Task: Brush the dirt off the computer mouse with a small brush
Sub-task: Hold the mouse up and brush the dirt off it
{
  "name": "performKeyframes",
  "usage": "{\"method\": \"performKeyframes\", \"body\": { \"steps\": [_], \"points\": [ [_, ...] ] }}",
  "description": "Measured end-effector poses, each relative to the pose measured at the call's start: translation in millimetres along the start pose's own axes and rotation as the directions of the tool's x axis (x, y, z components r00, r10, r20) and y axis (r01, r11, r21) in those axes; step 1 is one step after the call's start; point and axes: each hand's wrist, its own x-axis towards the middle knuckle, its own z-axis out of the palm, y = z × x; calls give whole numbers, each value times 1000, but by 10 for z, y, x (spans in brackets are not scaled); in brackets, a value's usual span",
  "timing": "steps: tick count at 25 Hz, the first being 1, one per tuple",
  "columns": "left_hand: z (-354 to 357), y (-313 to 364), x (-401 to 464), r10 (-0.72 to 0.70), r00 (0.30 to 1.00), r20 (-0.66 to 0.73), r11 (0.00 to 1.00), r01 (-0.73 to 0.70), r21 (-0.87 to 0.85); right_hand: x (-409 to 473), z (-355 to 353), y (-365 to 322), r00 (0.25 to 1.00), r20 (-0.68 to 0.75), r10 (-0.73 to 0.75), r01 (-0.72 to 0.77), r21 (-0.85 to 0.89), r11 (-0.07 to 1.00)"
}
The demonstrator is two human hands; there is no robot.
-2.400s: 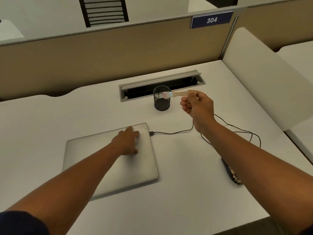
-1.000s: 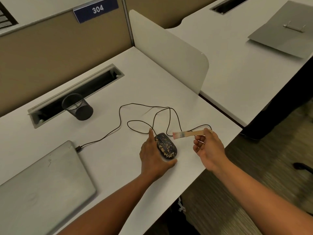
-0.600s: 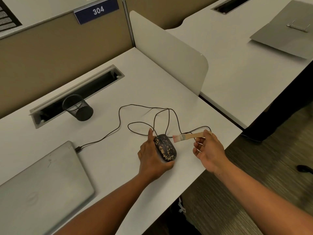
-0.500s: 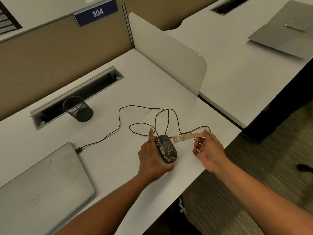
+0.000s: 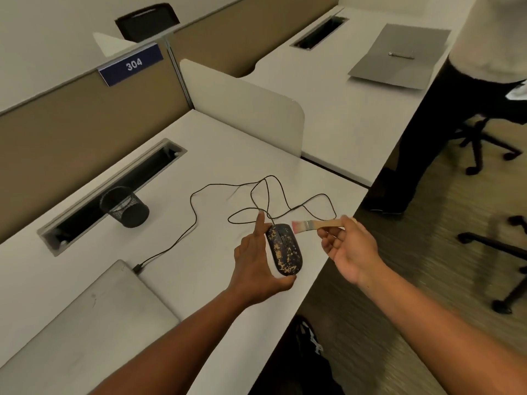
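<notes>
A black computer mouse (image 5: 285,250) speckled with tan dirt is near the desk's front right corner, its top tilted toward me. My left hand (image 5: 256,266) grips it from the left, index finger along its side and thumb under its near end. My right hand (image 5: 349,248) pinches the wooden handle of a small brush (image 5: 316,225). The brush lies level, with its pink bristles just right of the mouse's far end. I cannot tell whether the bristles touch the mouse.
The mouse's black cable (image 5: 256,195) loops over the white desk (image 5: 199,155) to a closed grey laptop (image 5: 82,332). A black mesh cup (image 5: 125,206) stands by the cable slot (image 5: 114,186). A person (image 5: 462,81) and office chairs are at the right.
The left hand left the laptop, took hold of the mouse and tilted it up. The right hand carried the brush from the mesh cup to the mouse's right side.
</notes>
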Motion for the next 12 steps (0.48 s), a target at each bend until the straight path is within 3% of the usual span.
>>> {"method": "performKeyframes", "body": {
  "steps": [8,12],
  "points": [
    [-29,283,-354,165,983,86,986,-165,-2,-753,-280,57,992,-82,-100,103,31,994],
    [38,320,-438,171,980,100,985,-172,9,-816,-407,34,990,-91,-106,107,4,994]
  ]
}}
